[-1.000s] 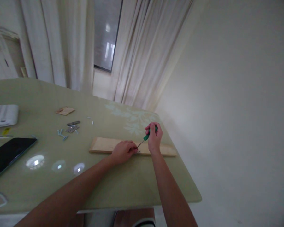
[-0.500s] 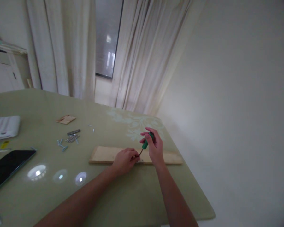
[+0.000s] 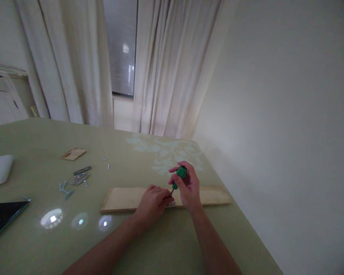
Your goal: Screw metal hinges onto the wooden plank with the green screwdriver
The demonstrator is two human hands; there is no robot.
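A long pale wooden board lies flat on the table, and both hands work over its middle. My right hand grips a screwdriver by its green handle, tilted with the shaft pointing down and left. Its tip ends at the fingers of my left hand, which rests on the board with thumb and fingers pinched together. What the pinch holds is hidden. A small metal piece shows at the board's near edge, just right of those fingers.
Several metal strips and screws lie left of the board. Behind them is a small wooden piece. A black-screened device and a white object sit far left. The wall borders the table's right side.
The view has shifted, so the items on the left appear further left and lower. The screwdriver handle sits slightly more upright in my right hand. My left hand stays pinched at the tip.
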